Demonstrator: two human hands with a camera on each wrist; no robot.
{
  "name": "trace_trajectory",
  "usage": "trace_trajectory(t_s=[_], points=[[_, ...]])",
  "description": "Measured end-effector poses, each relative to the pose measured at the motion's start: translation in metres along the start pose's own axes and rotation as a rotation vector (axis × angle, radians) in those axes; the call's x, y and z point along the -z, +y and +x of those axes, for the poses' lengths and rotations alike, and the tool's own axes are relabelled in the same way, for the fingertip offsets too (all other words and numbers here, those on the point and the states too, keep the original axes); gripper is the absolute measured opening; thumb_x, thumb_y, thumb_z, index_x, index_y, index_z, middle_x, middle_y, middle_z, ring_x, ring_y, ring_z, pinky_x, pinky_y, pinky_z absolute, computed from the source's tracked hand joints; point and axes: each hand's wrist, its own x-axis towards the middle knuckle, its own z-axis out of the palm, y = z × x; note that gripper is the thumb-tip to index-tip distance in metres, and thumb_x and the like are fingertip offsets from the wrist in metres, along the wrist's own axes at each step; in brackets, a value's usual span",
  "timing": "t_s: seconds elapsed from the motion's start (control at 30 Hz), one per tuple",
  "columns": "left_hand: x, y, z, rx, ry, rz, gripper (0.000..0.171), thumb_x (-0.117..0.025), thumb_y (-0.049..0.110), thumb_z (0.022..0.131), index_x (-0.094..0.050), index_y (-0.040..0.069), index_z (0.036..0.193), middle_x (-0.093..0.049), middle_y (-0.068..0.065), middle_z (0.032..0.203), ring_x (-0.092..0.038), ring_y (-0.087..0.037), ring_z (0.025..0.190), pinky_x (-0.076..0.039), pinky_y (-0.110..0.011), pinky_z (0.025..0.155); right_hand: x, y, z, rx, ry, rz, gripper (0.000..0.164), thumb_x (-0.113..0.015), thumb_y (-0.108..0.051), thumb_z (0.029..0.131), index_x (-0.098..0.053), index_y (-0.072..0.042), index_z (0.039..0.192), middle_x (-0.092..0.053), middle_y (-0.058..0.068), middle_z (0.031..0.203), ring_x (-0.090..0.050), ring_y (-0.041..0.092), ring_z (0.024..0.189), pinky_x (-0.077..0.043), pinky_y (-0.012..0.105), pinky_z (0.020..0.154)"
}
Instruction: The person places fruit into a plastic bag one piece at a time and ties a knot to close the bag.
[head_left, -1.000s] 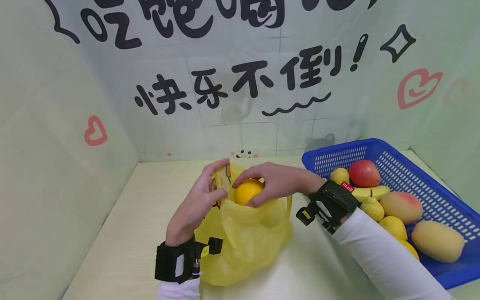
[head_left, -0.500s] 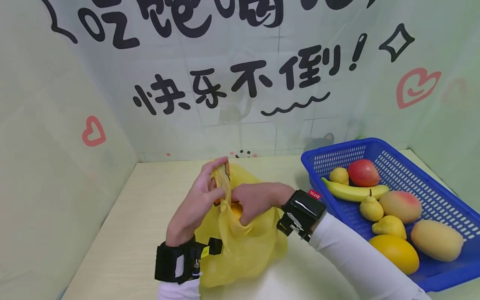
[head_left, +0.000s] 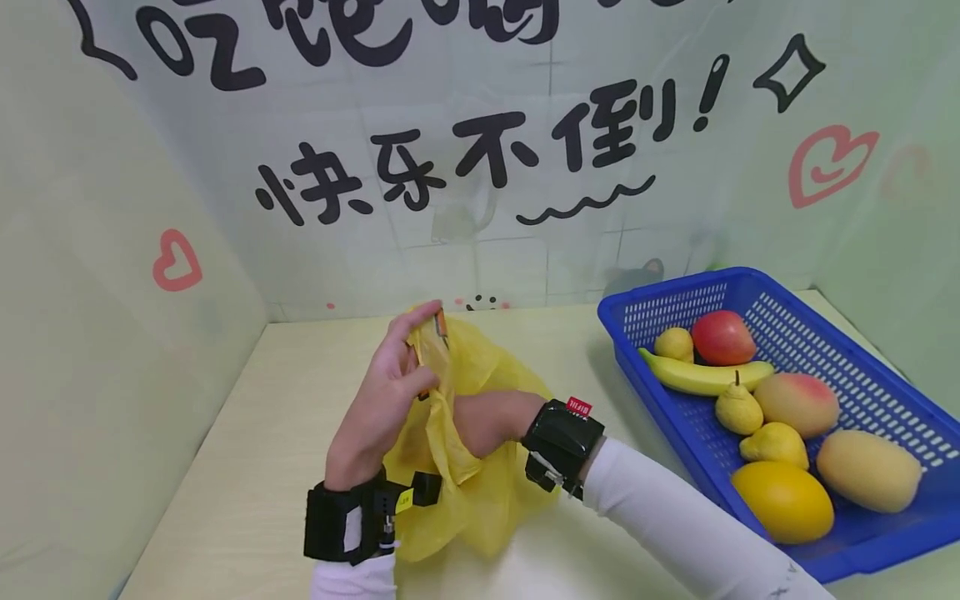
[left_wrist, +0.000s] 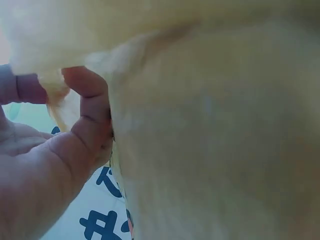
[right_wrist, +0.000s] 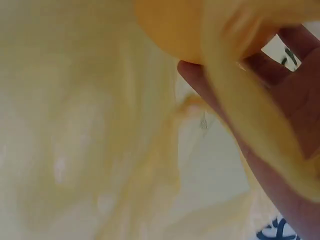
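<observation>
A yellow plastic bag (head_left: 487,508) stands on the table, and my left hand (head_left: 367,404) pinches its upper left edge between thumb and fingers. My right hand (head_left: 483,421) reaches into the bag's mouth, its fingers hidden by the plastic in the head view. From the right wrist, a round orange (right_wrist: 167,27) shows between that hand's thumb and fingers, with a fold of the bag crossing in front. Bag plastic (left_wrist: 210,130) fills most of the left wrist view, beside the left hand's curled finger and thumb.
On the right, a blue plastic basket (head_left: 675,287) holds a banana (head_left: 697,377), a red fruit (head_left: 723,337), a pear (head_left: 738,410), an orange-yellow mango (head_left: 783,502) and several other fruits. A lettered wall hanging (head_left: 480,150) closes off the back of the table.
The right hand has gone from the bag's mouth down and left into it, taking the orange out of the head view. The left hand keeps its pinch, shifting slightly left and up.
</observation>
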Motion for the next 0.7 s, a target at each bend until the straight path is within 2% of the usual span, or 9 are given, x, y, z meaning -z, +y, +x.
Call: trace_trajectory(t_s=[0.1,0.2,0.37,0.47,0.6,0.7], points=[[0.001,0.0,0.001,-0.032,-0.007,-0.029,0.076,-0.036,-0.013,0.083,-0.02,0.011,0.154,-0.024,-0.014,0.151,-0.038,-0.035,0.123,-0.05,-0.017,0.084,-0.007,-0.002,0.002,-0.084,0.019,0.12,0.022,-0.067,-0.011,0.089,-0.049,-0.011,0.077,-0.032,-0.007,0.071,-0.039,0.002,0.068,-0.03,0.012,0.066],[0.003,-0.001,0.002,-0.051,-0.018,-0.042,0.077,-0.036,-0.014,0.083,-0.02,0.009,0.154,-0.024,-0.016,0.148,-0.04,-0.033,0.117,-0.051,-0.017,0.082,-0.014,-0.003,0.005,-0.118,0.03,0.196,0.022,-0.074,-0.011,0.084,-0.052,-0.01,0.082,-0.035,-0.007,0.074,-0.041,0.001,0.074,-0.032,0.012,0.07],[0.005,0.0,0.0,-0.035,0.0,-0.041,0.077,-0.036,-0.014,0.083,-0.02,0.011,0.154,-0.025,-0.02,0.148,-0.042,-0.033,0.114,-0.05,-0.017,0.079,-0.022,-0.004,0.008,-0.089,0.01,0.256,0.022,-0.076,-0.005,0.079,-0.056,-0.01,0.087,-0.039,-0.009,0.078,-0.043,-0.001,0.079,-0.035,0.012,0.074],[0.007,0.001,-0.001,-0.033,0.01,-0.043,0.078,-0.035,-0.013,0.083,-0.02,0.012,0.154,-0.025,-0.018,0.15,-0.041,-0.033,0.117,-0.051,-0.018,0.081,-0.024,-0.005,0.007,-0.087,-0.013,0.234,0.024,-0.072,-0.001,0.079,-0.053,-0.013,0.087,-0.038,-0.008,0.08,-0.042,0.0,0.081,-0.034,0.012,0.075],[0.008,0.002,-0.002,-0.031,0.006,-0.043,0.078,-0.035,-0.013,0.083,-0.019,0.012,0.154,-0.026,-0.019,0.15,-0.04,-0.034,0.119,-0.052,-0.018,0.084,-0.025,-0.005,0.003,-0.106,-0.033,0.135,0.026,-0.069,-0.001,0.079,-0.048,-0.017,0.08,-0.034,-0.009,0.079,-0.038,0.002,0.079,-0.029,0.013,0.072],[0.009,0.001,-0.002,-0.025,0.005,-0.045,0.078,-0.035,-0.012,0.083,-0.018,0.012,0.155,-0.026,-0.019,0.151,-0.04,-0.035,0.12,-0.053,-0.018,0.085,-0.026,-0.002,0.0,-0.109,-0.019,0.107,0.027,-0.069,-0.001,0.077,-0.048,-0.017,0.081,-0.035,-0.009,0.079,-0.038,0.002,0.08,-0.029,0.013,0.071]])
